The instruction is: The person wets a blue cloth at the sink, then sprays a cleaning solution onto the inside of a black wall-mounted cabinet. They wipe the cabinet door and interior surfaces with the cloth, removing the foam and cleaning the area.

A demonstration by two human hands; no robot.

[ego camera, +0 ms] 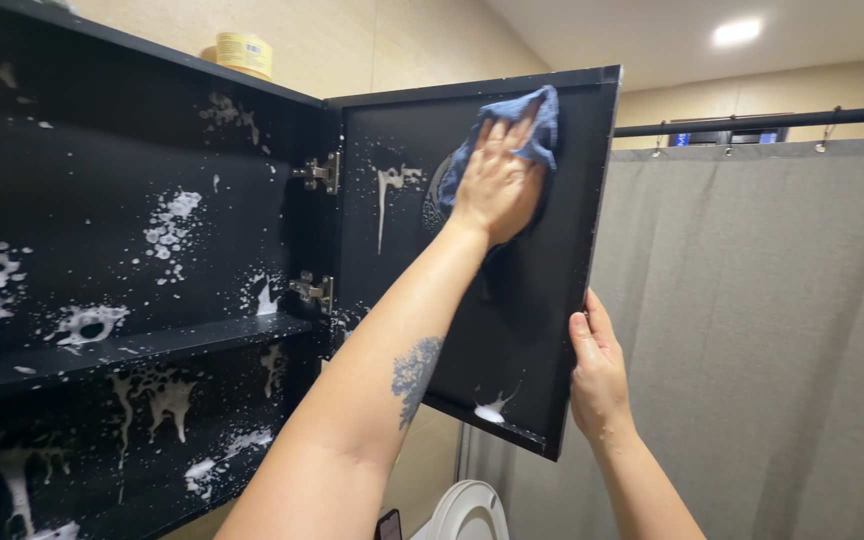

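A person's left hand (497,185) presses a blue cloth (512,130) flat against the inside of an open black cabinet door (512,300) near the top centre of the frame, palm down and fingers spread over the cloth, which bunches above the fingertips close to the door's upper edge. The right hand (597,375), at lower right of centre, grips the door's free outer edge, fingers curled around the rim and thumb lying along the edge. The door hangs on two metal hinges (320,172) at its left side and stands swung out toward the camera, tilted so its lower corner dips toward the bottom centre. White foam runs in a streak (387,195) down the door's inner face to the left of the cloth, and a smaller blob (490,410) sits near the lower edge. The left forearm, crossing the middle of the frame, bears a dark tattoo (414,372). At left, the cabinet (132,130) interior is black, divided by a shelf (132,350), and spattered with foam patches and drips on its back wall above and below the shelf. A yellow tub (244,52) rests on top of the cabinet at upper left. A grey curtain (772,340) hangs from a dark rod (762,122) across the right side, and part of a white toilet (470,512) shows at the bottom centre.
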